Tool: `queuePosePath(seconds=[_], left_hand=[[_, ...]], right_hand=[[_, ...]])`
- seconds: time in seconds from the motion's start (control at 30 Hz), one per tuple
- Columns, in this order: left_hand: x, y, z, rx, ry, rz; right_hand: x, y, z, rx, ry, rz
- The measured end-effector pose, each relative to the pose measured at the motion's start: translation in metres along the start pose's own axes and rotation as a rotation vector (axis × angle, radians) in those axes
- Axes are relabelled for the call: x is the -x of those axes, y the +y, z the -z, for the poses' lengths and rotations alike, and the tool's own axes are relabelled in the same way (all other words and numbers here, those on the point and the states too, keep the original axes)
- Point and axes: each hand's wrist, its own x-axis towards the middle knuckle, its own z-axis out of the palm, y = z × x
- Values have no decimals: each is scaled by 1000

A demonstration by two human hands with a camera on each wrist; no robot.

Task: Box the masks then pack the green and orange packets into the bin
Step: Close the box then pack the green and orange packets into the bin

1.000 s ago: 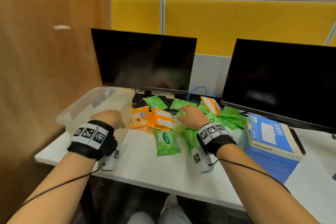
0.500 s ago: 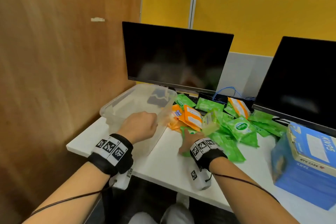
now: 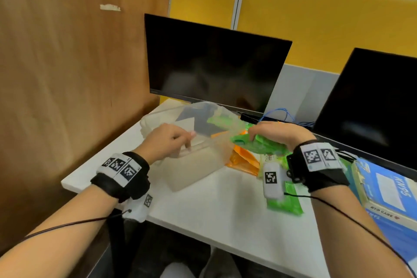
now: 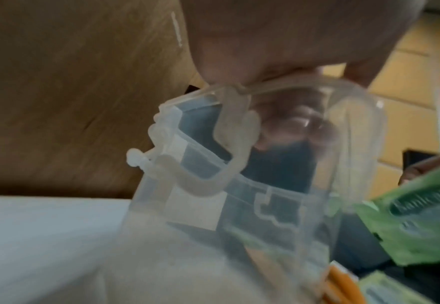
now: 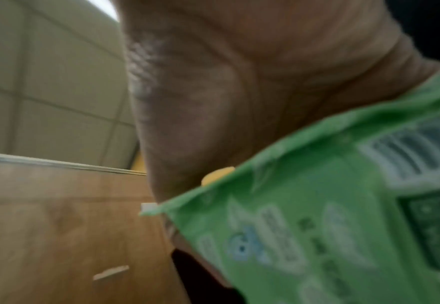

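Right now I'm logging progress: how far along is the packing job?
Early in the packing. The blue cardboard mask box looks closed. The left hand grips the clear plastic bin's rim; the right hand holds a green packet beside it. Orange packets and another green one lie on the white desk; the bin's contents are unclear.

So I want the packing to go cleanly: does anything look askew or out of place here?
The clear bin looks tipped toward the packets, its near rim gripped by the left hand. The right hand holds a green packet beside it. One green packet lies near the desk's front edge.
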Motion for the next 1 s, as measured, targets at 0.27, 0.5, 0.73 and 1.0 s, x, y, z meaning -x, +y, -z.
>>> queuePosePath(seconds=[0.27, 0.5, 0.73, 1.0], left_hand=[[-42, -15, 8, -300, 119, 619], [-39, -26, 8, -359, 168, 573], [-48, -30, 14, -288, 103, 650], [-57, -30, 8, -443, 78, 675]], right_hand=[[-5, -89, -51, 176, 397, 430], [-75, -123, -120, 512, -93, 259], [-60, -110, -133, 633, -38, 379], [-53, -105, -128, 622, -40, 358]])
